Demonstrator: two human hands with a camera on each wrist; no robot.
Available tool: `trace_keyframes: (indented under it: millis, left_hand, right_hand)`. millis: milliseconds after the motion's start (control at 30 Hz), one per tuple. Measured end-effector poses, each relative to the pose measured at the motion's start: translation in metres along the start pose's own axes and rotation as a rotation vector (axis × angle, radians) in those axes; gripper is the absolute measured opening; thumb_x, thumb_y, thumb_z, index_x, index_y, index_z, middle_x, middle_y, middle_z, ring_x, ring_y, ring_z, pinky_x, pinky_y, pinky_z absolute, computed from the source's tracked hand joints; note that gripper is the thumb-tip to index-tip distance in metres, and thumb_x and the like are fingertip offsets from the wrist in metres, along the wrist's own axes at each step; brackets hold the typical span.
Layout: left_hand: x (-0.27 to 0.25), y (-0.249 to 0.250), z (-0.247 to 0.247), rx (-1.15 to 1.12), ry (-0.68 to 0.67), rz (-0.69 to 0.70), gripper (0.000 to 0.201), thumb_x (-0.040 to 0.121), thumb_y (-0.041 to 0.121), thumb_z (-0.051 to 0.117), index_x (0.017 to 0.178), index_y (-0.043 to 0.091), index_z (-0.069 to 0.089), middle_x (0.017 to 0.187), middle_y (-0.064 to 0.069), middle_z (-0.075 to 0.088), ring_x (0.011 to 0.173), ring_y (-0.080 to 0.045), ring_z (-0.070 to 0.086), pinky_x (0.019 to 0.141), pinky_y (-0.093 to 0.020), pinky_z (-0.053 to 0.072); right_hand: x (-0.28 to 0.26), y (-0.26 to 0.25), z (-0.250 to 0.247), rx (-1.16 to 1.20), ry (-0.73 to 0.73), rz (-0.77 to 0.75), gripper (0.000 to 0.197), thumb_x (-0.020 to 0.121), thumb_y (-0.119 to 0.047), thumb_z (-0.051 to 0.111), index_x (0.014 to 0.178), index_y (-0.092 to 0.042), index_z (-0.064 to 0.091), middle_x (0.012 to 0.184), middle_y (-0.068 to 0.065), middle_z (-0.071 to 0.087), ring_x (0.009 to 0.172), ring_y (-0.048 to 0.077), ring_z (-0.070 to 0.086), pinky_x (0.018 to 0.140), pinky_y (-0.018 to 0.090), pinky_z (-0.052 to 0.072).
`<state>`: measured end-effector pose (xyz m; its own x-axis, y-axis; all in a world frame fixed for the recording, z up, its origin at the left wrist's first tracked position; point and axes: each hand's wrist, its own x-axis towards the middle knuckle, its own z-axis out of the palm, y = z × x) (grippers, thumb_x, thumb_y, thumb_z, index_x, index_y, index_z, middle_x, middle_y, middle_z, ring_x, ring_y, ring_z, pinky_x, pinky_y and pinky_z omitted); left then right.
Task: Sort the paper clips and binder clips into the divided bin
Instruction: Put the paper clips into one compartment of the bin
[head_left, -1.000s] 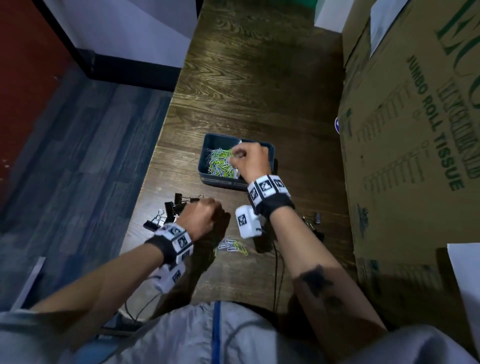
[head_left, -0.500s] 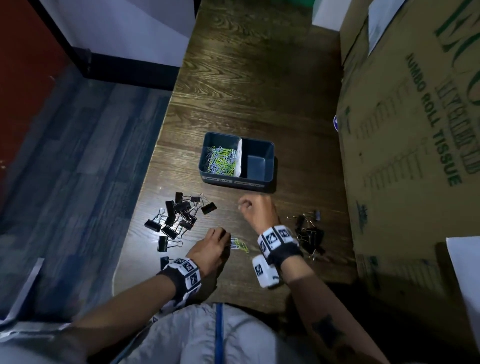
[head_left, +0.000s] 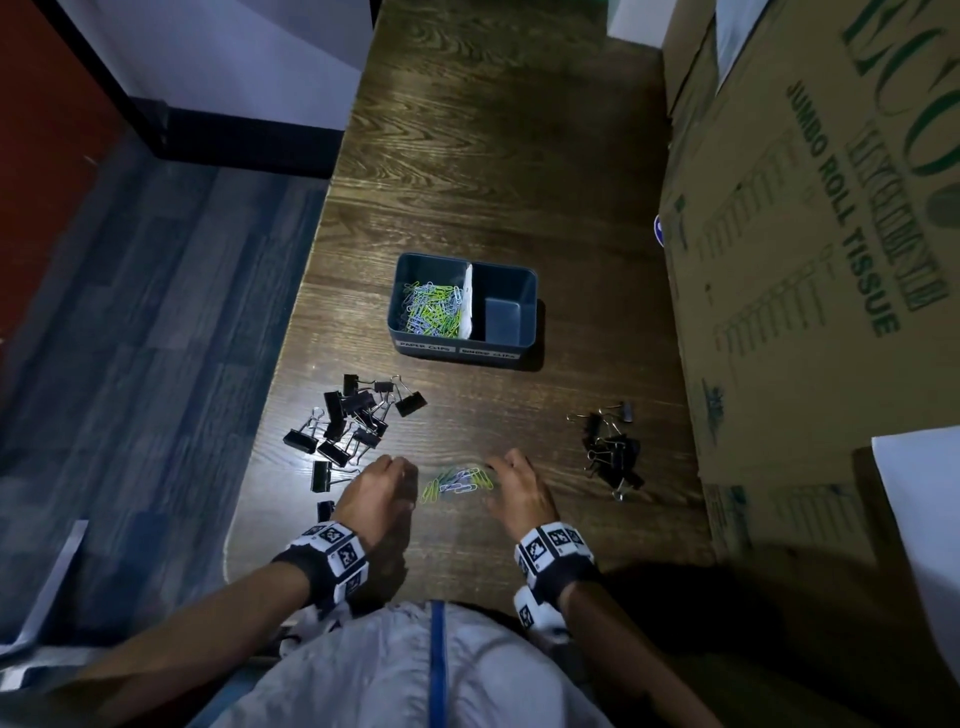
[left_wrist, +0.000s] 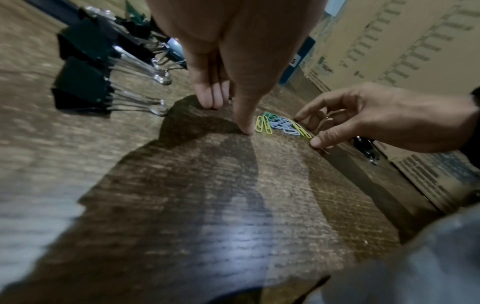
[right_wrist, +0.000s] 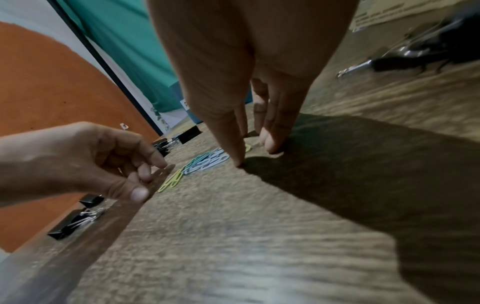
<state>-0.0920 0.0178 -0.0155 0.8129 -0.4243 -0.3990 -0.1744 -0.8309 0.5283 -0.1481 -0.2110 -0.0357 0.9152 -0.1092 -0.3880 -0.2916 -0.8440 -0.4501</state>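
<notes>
A small pile of green and blue paper clips (head_left: 458, 480) lies on the wooden table near its front edge. My left hand (head_left: 400, 467) sits just left of the pile with fingertips (left_wrist: 245, 129) down on the wood, holding nothing. My right hand (head_left: 501, 467) flanks the pile on the right, its fingers (right_wrist: 237, 160) spread and touching the table at the clips' edge. The dark divided bin (head_left: 527, 291) stands farther back; its left compartment holds several paper clips (head_left: 428, 312), and its right compartment shows only its floor. Black binder clips lie in a left pile (head_left: 353, 421) and a right pile (head_left: 610, 452).
A large cardboard box (head_left: 810, 234) walls off the table's right side, close to the right binder clip pile. The table's left edge (head_left: 275, 395) drops to blue flooring right beside the left binder clips. Bare wood stretches behind the bin.
My right hand has left the bin and come back to the front of the table. Both hands have closed in on either side of the loose paper clip pile.
</notes>
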Motion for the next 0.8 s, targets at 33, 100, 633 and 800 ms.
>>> trace_keyframes:
  millis: [33, 100, 633, 800]
  left_hand:
    - [0.001, 0.002, 0.0, -0.017, -0.002, -0.013, 0.037, 0.076, 0.014, 0.074, 0.109, 0.017, 0.059, 0.092, 0.007, 0.053, 0.081, -0.012, 0.052, 0.066, -0.01, 0.033]
    - [0.006, 0.011, 0.002, -0.028, -0.009, -0.008, 0.028, 0.077, 0.01, 0.073, 0.104, 0.014, 0.064, 0.085, 0.007, 0.053, 0.077, -0.015, 0.056, 0.06, -0.009, 0.028]
    - [0.023, 0.024, 0.023, 0.222, -0.116, 0.157, 0.085, 0.074, 0.046, 0.075, 0.143, 0.015, 0.036, 0.12, -0.004, 0.045, 0.101, -0.022, 0.053, 0.073, -0.035, 0.054]
    - [0.032, 0.036, 0.025, 0.314, -0.147, 0.169, 0.05, 0.075, 0.017, 0.07, 0.123, 0.013, 0.055, 0.114, -0.003, 0.051, 0.09, -0.02, 0.06, 0.073, -0.03, 0.053]
  right_hand:
    - [0.002, -0.003, 0.001, -0.01, 0.004, 0.003, 0.054, 0.078, -0.013, 0.073, 0.128, -0.028, 0.058, 0.123, -0.003, 0.052, 0.111, 0.021, 0.059, 0.092, 0.036, 0.052]
    - [0.006, -0.013, 0.001, 0.003, -0.007, 0.02, 0.049, 0.083, -0.005, 0.067, 0.128, -0.023, 0.061, 0.136, 0.002, 0.055, 0.119, 0.025, 0.059, 0.099, 0.038, 0.051]
    - [0.008, -0.032, -0.003, -0.09, -0.142, -0.07, 0.068, 0.08, -0.029, 0.077, 0.141, -0.029, 0.047, 0.125, 0.001, 0.046, 0.118, 0.023, 0.052, 0.092, 0.039, 0.051]
    - [0.008, -0.037, -0.005, -0.071, -0.05, -0.091, 0.039, 0.085, -0.014, 0.07, 0.12, -0.029, 0.063, 0.111, 0.001, 0.053, 0.104, 0.026, 0.06, 0.082, 0.04, 0.054]
